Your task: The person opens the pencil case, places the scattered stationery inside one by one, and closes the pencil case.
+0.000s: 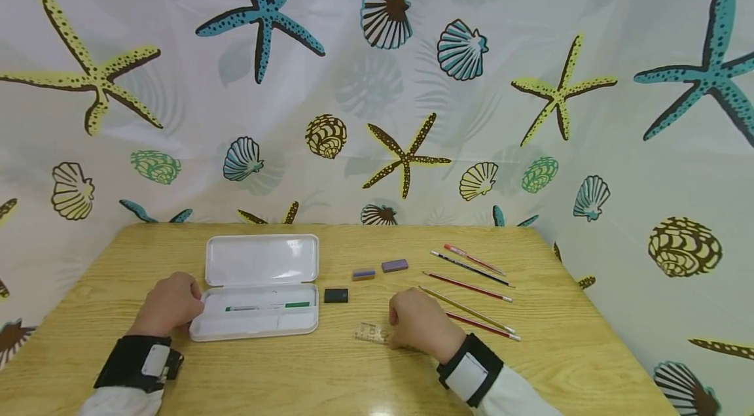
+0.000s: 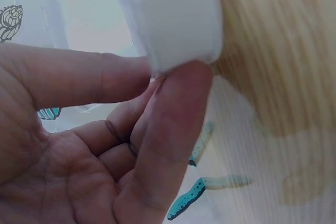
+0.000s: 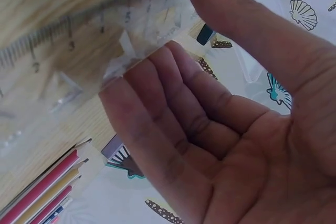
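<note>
An opened white pencil case (image 1: 250, 329) lies on the left of the table, its lid (image 1: 262, 259) folded back. Inside rests a slim pen with green ends (image 1: 297, 304). My left hand (image 1: 167, 303) pinches the case's left edge; in the left wrist view, thumb and forefinger meet at the white wall (image 2: 181, 22). Right of the case, my right hand (image 1: 425, 324) holds a clear ruler (image 1: 371, 333) low over the wood. In the right wrist view, the thumb is at one long edge of the ruler (image 3: 86, 40) and the fingertips (image 3: 118, 90) at the other.
Between case and right hand sit a small black block (image 1: 336, 295), a blue and orange eraser (image 1: 363, 274) and a purple eraser (image 1: 394, 265). Several pencils, among them a yellow one (image 1: 471, 311), and a red pen (image 1: 471, 259) lie at right. A patterned cloth (image 1: 377, 89) hangs behind.
</note>
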Tool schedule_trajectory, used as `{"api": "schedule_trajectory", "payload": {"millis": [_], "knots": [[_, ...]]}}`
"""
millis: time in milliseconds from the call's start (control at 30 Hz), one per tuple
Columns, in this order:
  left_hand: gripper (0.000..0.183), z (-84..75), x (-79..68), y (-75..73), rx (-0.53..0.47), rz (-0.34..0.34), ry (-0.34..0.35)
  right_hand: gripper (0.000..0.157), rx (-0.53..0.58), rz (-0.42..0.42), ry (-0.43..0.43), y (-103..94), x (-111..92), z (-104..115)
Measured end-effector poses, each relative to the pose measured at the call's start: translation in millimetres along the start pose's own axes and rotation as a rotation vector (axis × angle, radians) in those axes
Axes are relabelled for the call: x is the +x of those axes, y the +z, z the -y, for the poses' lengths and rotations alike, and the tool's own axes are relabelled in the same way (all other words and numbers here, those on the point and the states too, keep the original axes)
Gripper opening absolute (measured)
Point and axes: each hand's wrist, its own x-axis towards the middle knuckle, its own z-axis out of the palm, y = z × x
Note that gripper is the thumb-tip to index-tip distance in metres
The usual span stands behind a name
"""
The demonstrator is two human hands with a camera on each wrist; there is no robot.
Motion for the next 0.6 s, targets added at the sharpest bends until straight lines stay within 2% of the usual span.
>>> {"api": "schedule_trajectory", "payload": {"millis": [600], "knots": [[0.014,0.1,0.6,-0.2,-0.002,-0.001,-0.003,0.035,-0.008,-0.054,-0.044,-0.4,-3.5,3.4]]}}
